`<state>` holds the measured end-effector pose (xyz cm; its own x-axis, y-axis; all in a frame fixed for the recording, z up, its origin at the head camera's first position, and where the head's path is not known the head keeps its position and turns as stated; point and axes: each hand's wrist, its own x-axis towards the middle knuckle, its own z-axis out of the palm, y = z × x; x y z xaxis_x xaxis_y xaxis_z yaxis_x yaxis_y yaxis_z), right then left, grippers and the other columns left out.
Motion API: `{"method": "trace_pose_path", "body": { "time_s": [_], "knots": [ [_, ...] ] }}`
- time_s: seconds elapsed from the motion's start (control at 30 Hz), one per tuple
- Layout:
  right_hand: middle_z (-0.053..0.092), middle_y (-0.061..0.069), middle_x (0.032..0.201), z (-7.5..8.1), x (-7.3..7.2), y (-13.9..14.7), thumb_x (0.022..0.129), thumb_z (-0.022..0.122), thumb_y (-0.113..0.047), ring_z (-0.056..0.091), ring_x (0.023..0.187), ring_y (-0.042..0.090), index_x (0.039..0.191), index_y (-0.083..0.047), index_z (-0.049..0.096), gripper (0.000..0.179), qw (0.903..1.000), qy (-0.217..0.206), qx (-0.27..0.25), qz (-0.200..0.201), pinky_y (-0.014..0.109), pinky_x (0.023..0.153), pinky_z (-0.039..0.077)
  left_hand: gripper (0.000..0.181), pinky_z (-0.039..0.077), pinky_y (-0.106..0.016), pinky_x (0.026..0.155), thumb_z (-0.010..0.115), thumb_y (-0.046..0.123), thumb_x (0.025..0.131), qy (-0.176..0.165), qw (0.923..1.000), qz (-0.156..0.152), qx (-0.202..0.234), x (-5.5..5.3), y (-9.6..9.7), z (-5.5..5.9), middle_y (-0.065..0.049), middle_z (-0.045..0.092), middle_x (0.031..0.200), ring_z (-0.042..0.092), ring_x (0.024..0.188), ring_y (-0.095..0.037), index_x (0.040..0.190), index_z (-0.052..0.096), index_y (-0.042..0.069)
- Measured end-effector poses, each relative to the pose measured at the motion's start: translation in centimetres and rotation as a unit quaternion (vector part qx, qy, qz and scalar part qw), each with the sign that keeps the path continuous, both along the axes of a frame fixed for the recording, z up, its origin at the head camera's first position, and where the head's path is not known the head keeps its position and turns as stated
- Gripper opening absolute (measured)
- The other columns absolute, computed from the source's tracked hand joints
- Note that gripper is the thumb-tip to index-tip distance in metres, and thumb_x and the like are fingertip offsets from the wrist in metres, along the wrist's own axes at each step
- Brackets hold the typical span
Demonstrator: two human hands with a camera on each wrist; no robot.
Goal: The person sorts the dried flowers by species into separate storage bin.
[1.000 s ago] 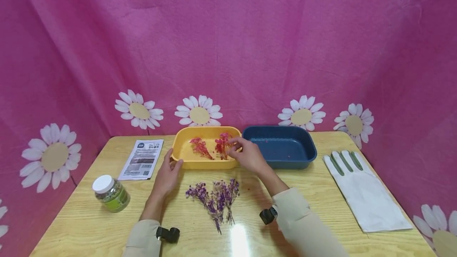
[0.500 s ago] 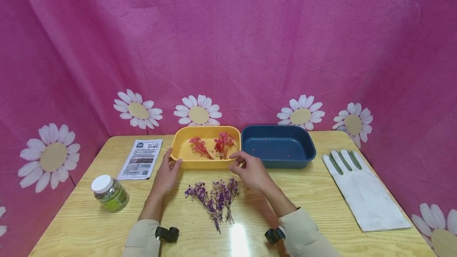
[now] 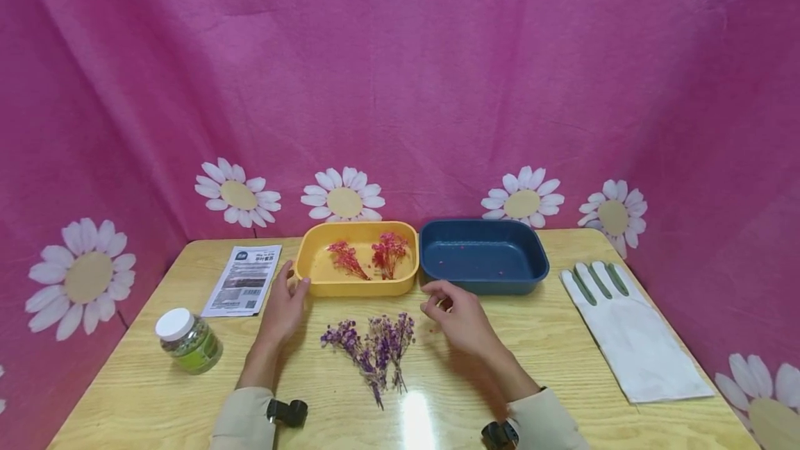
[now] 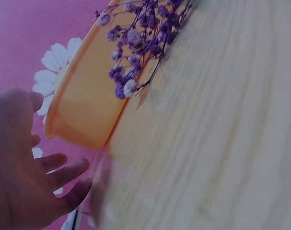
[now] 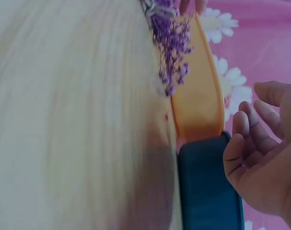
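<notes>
Two sprigs of pinkish-red dried flowers, one on the left (image 3: 348,260) and one on the right (image 3: 389,254), lie in the yellow tray (image 3: 356,288). My left hand (image 3: 282,305) is at the tray's left front corner, fingers spread and holding nothing; the left wrist view shows the palm (image 4: 20,167) beside the tray's end. My right hand (image 3: 459,314) hovers in front of where the yellow and blue trays meet, fingers loosely bent with nothing between them. Purple dried flowers (image 3: 375,349) lie on the table between the hands.
The dark blue tray (image 3: 484,287) holds a few red specks. A printed packet (image 3: 242,282) and a jar with a white lid (image 3: 189,340) are at the left of the wooden table (image 3: 337,422). White gloves with green fingers (image 3: 637,342) lie at the right. A pink flowered cloth (image 3: 400,89) hangs behind.
My right hand has drawn back from the right red sprig, out of the yellow tray and toward me. The left hand has stayed by the tray's corner, its fingers slightly lower.
</notes>
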<state>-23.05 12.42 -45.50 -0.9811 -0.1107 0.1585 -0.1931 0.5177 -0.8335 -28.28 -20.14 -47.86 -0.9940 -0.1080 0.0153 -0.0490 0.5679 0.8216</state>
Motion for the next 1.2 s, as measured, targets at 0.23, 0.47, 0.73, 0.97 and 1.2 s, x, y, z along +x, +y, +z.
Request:
{"method": "trace_pose_path", "body": {
  "time_s": [0.23,0.47,0.73,0.97,1.2],
  "knots": [
    [0.065,-0.002,0.083,-0.5,-0.2,2.7,0.088,0.071,-0.016,0.057,0.076,0.01,0.112,-0.012,0.067,0.025,0.9984,0.048,-0.015,-0.024,0.021,0.068,0.047,0.059,0.036,-0.053,0.108,0.044,0.031,0.102,0.049,0.9982,0.033,-0.001,0.3,-0.4,0.8,-0.022,0.033,0.15,0.046,0.127,-0.04,0.152,0.023,0.007],
    [0.063,-0.001,0.088,0.1,-0.6,5.8,0.09,0.07,-0.028,0.057,0.077,0.013,0.115,-0.013,0.065,0.029,0.9966,0.054,-0.015,-0.06,0.02,0.068,0.048,0.05,0.038,-0.049,0.102,0.05,0.026,0.1,0.128,0.9877,0.09,-0.006,1.0,0.0,1.7,-0.019,0.046,0.135,0.048,0.119,-0.036,0.143,0.037,0.005],
    [0.065,0.002,0.089,0.5,-1.5,9.1,0.09,0.07,-0.026,0.058,0.076,0.01,0.115,-0.016,0.065,0.028,0.9888,0.088,0.021,-0.119,0.019,0.066,0.046,0.041,0.04,-0.046,0.098,0.053,0.021,0.098,0.166,0.9826,0.083,0.012,1.8,1.1,2.6,-0.017,0.05,0.127,0.053,0.112,-0.034,0.134,0.045,0.002],
    [0.065,0.004,0.092,0.0,-2.2,10.8,0.088,0.071,-0.023,0.056,0.08,0.007,0.115,-0.013,0.066,0.029,0.9804,0.095,0.041,-0.168,0.014,0.07,0.044,0.04,0.044,-0.047,0.094,0.053,0.02,0.098,0.149,0.9877,0.047,0.007,3.3,2.1,2.5,-0.016,0.05,0.126,0.054,0.109,-0.031,0.133,0.045,0.002],
    [0.064,0.009,0.1,-0.3,-2.7,12.3,0.088,0.071,-0.023,0.053,0.082,0.005,0.117,-0.011,0.066,0.032,0.9729,0.094,0.045,-0.206,0.017,0.072,0.042,0.04,0.044,-0.037,0.085,0.054,0.027,0.098,0.117,0.9928,0.0,-0.027,5.0,3.6,2.5,-0.012,0.052,0.121,0.054,0.104,-0.025,0.132,0.047,0.006]
  ]
}}
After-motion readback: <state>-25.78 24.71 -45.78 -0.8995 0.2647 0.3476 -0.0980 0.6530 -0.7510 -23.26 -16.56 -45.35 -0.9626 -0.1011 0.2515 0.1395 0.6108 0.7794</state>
